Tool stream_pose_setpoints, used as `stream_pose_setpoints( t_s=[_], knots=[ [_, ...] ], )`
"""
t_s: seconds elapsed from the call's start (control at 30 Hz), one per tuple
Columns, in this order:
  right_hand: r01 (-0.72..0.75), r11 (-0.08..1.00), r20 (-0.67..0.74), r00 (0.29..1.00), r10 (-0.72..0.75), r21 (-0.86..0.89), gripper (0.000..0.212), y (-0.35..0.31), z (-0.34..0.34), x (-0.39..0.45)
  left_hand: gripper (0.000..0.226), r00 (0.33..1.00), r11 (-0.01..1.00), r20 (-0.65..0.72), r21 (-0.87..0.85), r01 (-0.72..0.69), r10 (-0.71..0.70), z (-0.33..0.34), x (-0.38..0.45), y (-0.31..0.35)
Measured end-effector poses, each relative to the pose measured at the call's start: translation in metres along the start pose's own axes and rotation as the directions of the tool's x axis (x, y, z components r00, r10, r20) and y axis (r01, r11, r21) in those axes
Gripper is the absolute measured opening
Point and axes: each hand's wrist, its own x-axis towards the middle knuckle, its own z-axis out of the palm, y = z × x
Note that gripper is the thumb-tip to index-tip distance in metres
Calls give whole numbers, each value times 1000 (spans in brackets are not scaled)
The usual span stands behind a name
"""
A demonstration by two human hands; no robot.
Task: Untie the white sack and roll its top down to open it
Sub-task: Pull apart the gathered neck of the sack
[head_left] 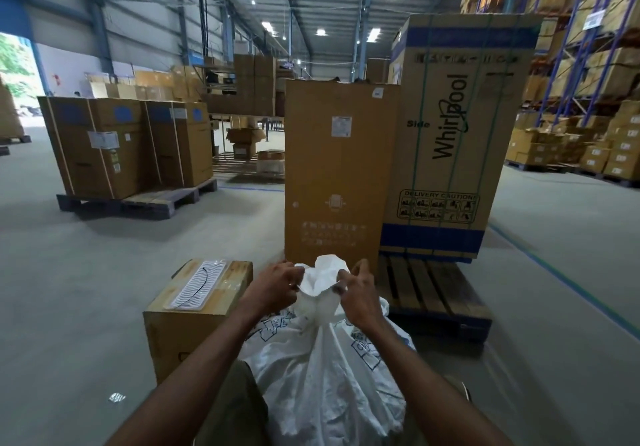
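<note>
My left hand point(277, 286) and right hand point(356, 289) each pinched the white sack point(322, 369) at its bunched neck; fingers closed on fabric. A cardboard box point(180, 328) stood beside it.

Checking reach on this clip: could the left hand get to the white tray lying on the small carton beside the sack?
Probably yes. The white tray lies uncovered on the small carton, just left of the left hand, nothing between. But that hand now grips the white sack top, as does the right hand.

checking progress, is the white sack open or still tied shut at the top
Still shut. The white sack is cinched into a tight neck, with its bunched top standing above. The left hand and right hand grip that bunch; nothing is rolled down.
</note>
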Motion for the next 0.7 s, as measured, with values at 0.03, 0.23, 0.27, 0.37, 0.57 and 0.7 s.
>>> stream_pose_setpoints(
  t_s=[0.03,0.23,0.27,0.37,0.57,0.7],
  knots=[
    [32,996,-1,999,-32,-78,9,5,-3,4,11,996,998,59,28,64,-65,-6,2,0],
    [219,972,72,974,-213,-83,13,1,-29,8,66,969,998,237,4,-70,67,-11,7,20],
    [218,973,74,974,-213,-77,13,-4,-32,7,59,967,995,234,12,-103,97,-10,9,24],
    [204,976,88,976,-198,-73,12,-10,-34,11,32,963,969,229,168,-183,142,-8,15,26],
    [323,946,324,895,-306,3,48,0,-43,15,8,984,983,167,161,-88,60,-30,11,6],
    [416,897,306,882,-358,-151,33,6,-45,23,31,969,987,248,156,-21,-19,-48,9,-2]
  ],
)
